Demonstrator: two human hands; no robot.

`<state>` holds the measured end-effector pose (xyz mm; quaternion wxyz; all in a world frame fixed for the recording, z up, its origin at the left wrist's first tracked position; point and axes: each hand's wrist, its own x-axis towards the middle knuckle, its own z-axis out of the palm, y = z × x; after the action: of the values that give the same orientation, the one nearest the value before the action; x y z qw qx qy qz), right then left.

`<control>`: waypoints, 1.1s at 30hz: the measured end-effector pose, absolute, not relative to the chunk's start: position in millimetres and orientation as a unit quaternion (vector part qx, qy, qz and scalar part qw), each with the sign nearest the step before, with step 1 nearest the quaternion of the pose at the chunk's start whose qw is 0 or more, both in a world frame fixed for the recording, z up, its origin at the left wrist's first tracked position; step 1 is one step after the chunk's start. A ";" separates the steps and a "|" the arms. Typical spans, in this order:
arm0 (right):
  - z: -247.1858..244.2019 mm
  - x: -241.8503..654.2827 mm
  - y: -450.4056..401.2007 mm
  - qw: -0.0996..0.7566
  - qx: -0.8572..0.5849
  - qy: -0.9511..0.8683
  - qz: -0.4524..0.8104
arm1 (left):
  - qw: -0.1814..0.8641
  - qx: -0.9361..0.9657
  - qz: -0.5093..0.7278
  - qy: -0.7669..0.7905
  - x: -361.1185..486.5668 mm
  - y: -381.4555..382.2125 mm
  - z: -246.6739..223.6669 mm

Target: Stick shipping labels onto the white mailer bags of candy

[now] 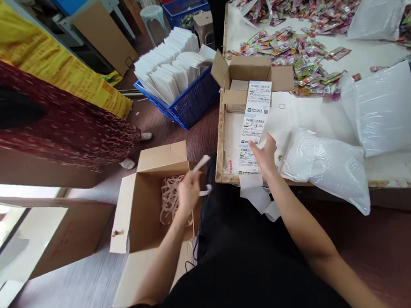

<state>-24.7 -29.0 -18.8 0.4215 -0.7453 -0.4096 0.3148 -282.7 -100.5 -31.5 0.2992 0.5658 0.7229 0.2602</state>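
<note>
My left hand (189, 190) is closed round a thin white paper strip (202, 163), whose ends stick out to the right. It hangs over an open cardboard box (148, 207) on the floor, where a tangle of similar paper strips (169, 198) lies. On the table corner my right hand (266, 153) rests at the edge of a band of printed shipping labels (254, 117), thumb and fingers apart. The band comes out of a small open carton (250, 66) and drapes over the table's front edge, its blank white end (257, 195) curling below.
Stuffed white plastic bags (333, 164) lie right of the labels. Many small colourful packets (305, 67) cover the table's far part. A blue basket (188, 103) of white envelopes stands on the floor. At left stands a person in a dark red patterned garment (65, 117).
</note>
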 end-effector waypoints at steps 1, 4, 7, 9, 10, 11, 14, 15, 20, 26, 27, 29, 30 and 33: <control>-29.6 -23.0 -19.2 0.388 -0.772 -0.404 0.299 | 0.243 0.548 0.209 0.773 -313.3 -99.2 -43.9; -50.6 -18.7 -6.4 0.367 -0.783 -0.412 0.286 | 0.203 0.476 0.068 0.853 -385.4 -108.8 -76.8; -55.0 -16.3 -13.2 0.388 -0.756 -0.435 0.299 | 0.202 0.438 0.063 0.874 -407.1 -119.2 -92.1; -49.9 -15.1 -23.2 0.399 -0.722 -0.462 0.327 | 0.202 0.448 0.132 0.861 -391.5 -114.6 -87.3; -44.9 -14.7 -28.6 0.410 -0.701 -0.473 0.341 | 0.208 0.463 0.188 0.841 -375.8 -108.4 -80.0; -38.4 -14.6 -34.0 0.434 -0.677 -0.480 0.351 | 0.217 0.481 0.250 0.812 -355.9 -100.4 -69.7; -10.9 -15.5 -48.8 0.556 -0.589 -0.469 0.354 | 0.315 0.537 0.418 0.662 -279.9 -72.3 -29.7; -0.4 -15.4 -53.6 0.589 -0.562 -0.463 0.350 | 0.379 0.559 0.444 0.589 -253.0 -64.4 -16.6; 40.7 -2.8 -85.9 0.547 -0.544 -0.539 0.338 | 0.665 0.488 0.415 0.383 -159.0 -49.1 22.5; 46.2 14.7 -123.0 0.441 -0.572 -0.664 0.192 | 0.892 0.246 0.202 0.320 -147.0 -40.9 35.3; 45.2 14.9 -126.5 0.431 -0.565 -0.680 0.183 | 0.905 0.222 0.169 0.320 -145.0 -39.7 35.3; 46.7 14.5 -133.7 0.417 -0.555 -0.701 0.163 | 0.913 0.197 0.149 0.325 -138.2 -38.8 31.7; 50.4 15.0 -138.0 0.414 -0.557 -0.705 0.146 | 0.909 0.194 0.160 0.332 -134.3 -38.5 27.9; 76.4 28.1 -152.3 0.420 -0.562 -0.702 0.124 | 0.860 0.225 0.255 0.379 -126.5 -34.4 10.1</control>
<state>28.1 -152.3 76.4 0.4201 -0.5618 -0.7018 0.1244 -126.5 -34.4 10.1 0.8604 0.2250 0.3793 0.2553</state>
